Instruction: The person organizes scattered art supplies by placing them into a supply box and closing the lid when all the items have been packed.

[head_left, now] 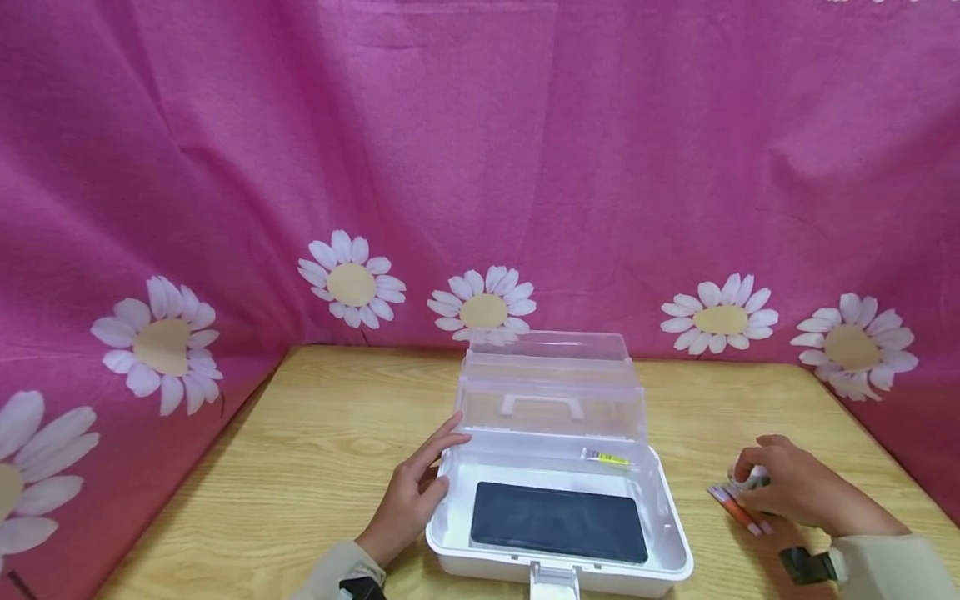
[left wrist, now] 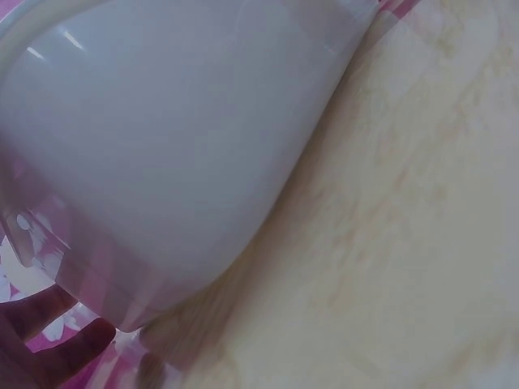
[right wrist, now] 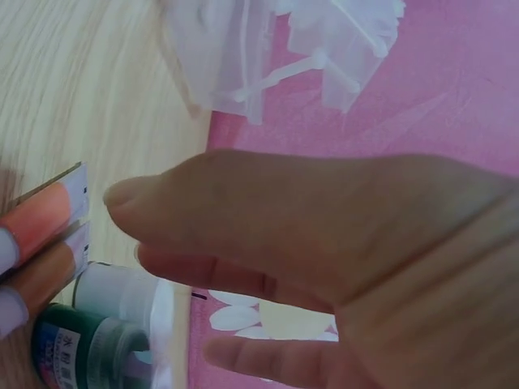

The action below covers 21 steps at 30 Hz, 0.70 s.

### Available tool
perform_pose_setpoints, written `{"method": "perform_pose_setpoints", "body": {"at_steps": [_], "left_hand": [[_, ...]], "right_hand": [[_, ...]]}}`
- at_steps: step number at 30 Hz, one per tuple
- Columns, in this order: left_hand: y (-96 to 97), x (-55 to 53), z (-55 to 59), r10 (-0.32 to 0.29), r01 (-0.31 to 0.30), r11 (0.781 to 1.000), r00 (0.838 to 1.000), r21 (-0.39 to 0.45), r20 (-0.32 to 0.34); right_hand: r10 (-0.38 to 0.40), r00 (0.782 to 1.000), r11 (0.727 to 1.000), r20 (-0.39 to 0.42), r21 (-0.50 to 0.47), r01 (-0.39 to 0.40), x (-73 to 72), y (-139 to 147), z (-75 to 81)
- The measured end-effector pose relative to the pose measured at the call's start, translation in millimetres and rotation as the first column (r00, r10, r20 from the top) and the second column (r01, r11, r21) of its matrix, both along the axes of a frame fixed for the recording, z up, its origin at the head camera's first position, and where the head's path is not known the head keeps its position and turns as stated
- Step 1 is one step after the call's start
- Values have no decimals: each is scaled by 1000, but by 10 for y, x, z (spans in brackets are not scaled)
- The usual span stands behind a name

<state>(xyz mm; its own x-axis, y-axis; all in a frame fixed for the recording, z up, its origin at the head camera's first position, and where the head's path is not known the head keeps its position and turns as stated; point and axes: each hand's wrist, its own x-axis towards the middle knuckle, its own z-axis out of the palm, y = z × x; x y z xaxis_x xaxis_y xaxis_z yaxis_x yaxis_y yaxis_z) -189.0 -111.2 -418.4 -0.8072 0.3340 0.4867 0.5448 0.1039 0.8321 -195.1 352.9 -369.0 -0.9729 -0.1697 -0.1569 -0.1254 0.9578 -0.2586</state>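
A white storage box (head_left: 510, 563) with its clear lid (head_left: 551, 408) raised holds a flat dark slab (head_left: 558, 521) and a small yellow-and-white tube (head_left: 606, 457). My left hand (head_left: 408, 498) rests on the box's left side, fingers extended by the lid hinge; its fingertips (left wrist: 81, 344) show below the lid corner. On the right, my right hand (head_left: 793, 483) hovers over paint tubes and small bottles, fingers bent. The right wrist view shows an orange tube (right wrist: 36, 219), a brown tube (right wrist: 49, 275), a green bottle (right wrist: 65, 344) and a white container (right wrist: 122, 292), apart from the thumb.
The wooden table (head_left: 337, 417) backs onto a pink cloth (head_left: 480, 167) with daisies. A latch (head_left: 553, 581) juts from the box's front, and a handle (head_left: 542, 403) shows on the lid.
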Motion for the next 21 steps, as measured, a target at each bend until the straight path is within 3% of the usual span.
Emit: {"method": "perform_pose_setpoints", "body": {"at_steps": [6,9,12,14,21], "left_hand": [[-23,-77,-147,-3,3,1000,1000,14,-20],[-27,-137,-248,-4,5,1000,1000,14,-12],[-31,-169,-295,1,-2,1000,1000,12,5],[-28,-163,-284,2,-2,1000,1000,12,11],[4,-2,12,8,-6,1000,999,-30,54]], "right_hand": [[-54,991,997,119,-43,60,-38,-19,-23],[-65,990,997,125,-44,71,-29,-22,-31],[-44,996,998,78,-40,47,-12,-20,-53],[-28,998,999,51,-29,30,-5,-19,-77],[6,1000,999,-26,35,-5,-3,1,-143]]}}
